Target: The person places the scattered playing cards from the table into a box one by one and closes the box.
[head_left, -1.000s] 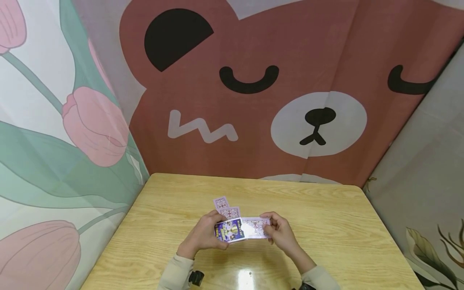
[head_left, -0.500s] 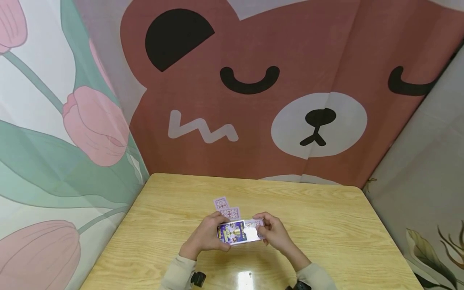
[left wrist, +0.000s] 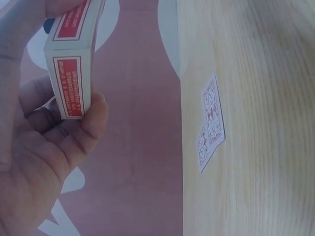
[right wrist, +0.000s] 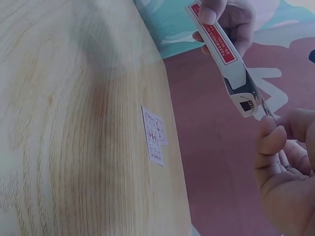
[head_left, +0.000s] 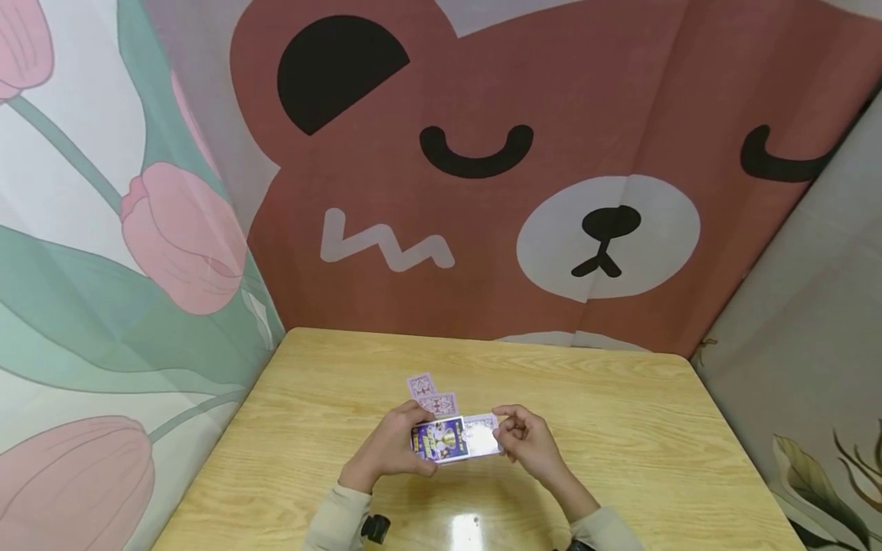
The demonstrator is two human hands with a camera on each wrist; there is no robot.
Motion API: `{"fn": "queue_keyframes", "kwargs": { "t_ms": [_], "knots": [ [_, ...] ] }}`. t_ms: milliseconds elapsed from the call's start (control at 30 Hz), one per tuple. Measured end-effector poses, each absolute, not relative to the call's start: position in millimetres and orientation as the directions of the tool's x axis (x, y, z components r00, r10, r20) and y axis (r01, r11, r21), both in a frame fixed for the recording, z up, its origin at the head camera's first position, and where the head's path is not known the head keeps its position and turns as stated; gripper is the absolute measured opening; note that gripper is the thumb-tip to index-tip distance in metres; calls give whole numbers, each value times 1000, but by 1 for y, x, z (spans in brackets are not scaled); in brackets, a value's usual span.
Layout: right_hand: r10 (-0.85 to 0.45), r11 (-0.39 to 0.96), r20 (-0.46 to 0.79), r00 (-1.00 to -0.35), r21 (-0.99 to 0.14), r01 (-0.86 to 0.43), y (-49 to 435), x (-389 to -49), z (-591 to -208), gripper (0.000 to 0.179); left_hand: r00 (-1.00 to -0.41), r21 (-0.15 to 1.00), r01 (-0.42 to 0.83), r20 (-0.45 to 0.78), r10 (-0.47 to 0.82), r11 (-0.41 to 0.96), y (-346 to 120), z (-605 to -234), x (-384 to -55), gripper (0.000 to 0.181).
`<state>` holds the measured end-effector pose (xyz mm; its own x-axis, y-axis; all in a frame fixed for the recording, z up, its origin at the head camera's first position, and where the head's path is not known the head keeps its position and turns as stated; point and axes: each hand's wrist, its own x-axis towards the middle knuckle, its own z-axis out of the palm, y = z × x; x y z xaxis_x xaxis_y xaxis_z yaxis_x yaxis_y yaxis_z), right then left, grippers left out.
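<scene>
Taking the box as the clock's centre in the head view, the left hand is at nine o'clock, fingers and thumb gripping the purple-faced box by its edges, raised above the table. Two loose cards lie overlapping on the table, between eleven and twelve. The box's long axis runs roughly nine to three, its right end slightly lifted toward two. From that open end a patterned card projects at three, nearly in line with the box; whether it is one or several I cannot tell. The right hand, also at three and nearer this card, pinches its outer end.
</scene>
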<state>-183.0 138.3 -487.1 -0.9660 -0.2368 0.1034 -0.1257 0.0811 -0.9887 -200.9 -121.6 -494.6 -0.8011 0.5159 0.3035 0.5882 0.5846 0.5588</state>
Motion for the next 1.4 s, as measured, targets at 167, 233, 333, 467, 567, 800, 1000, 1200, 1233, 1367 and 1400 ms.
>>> {"fn": "queue_keyframes", "kwargs": {
  "t_ms": [167,233,333,467,567,800,1000,1200,1233,1367,1400],
  "knots": [
    [-244,58,105,-964,-991,-123,133,-188,-498,33,-792,567,600,323,518,564,-119,-494,-200,59],
    [-265,43,135,-955,-988,-151,129,-187,-496,33,-785,571,608,331,524,551,-117,-494,-200,59],
    [-284,31,167,-944,-983,-183,124,-182,-487,33,-776,579,617,336,533,534,-114,-495,-201,59],
    [-302,56,169,-938,-979,-194,122,-178,-476,31,-778,580,615,338,529,534,-113,-495,-201,59],
    [-333,93,168,-928,-973,-209,126,-181,-480,32,-778,573,616,341,527,540,-113,-494,-202,59],
    [-569,193,215,-794,-903,-383,148,-194,-498,56,-771,565,626,347,534,537,-115,-495,-202,59],
    [-608,223,207,-766,-882,-416,150,-197,-496,58,-776,566,620,337,533,544,-116,-495,-200,59],
    [-612,227,222,-759,-870,-438,142,-185,-468,56,-780,564,614,326,535,552,-115,-494,-201,59],
    [-610,228,235,-757,-862,-452,140,-183,-464,55,-778,565,616,327,536,550,-115,-494,-201,59],
    [-582,248,293,-758,-824,-509,135,-182,-464,53,-777,578,616,332,535,536,-115,-494,-200,59],
    [-572,256,301,-764,-819,-514,134,-182,-464,52,-775,575,619,336,535,535,-115,-494,-200,59]
  ]
}}
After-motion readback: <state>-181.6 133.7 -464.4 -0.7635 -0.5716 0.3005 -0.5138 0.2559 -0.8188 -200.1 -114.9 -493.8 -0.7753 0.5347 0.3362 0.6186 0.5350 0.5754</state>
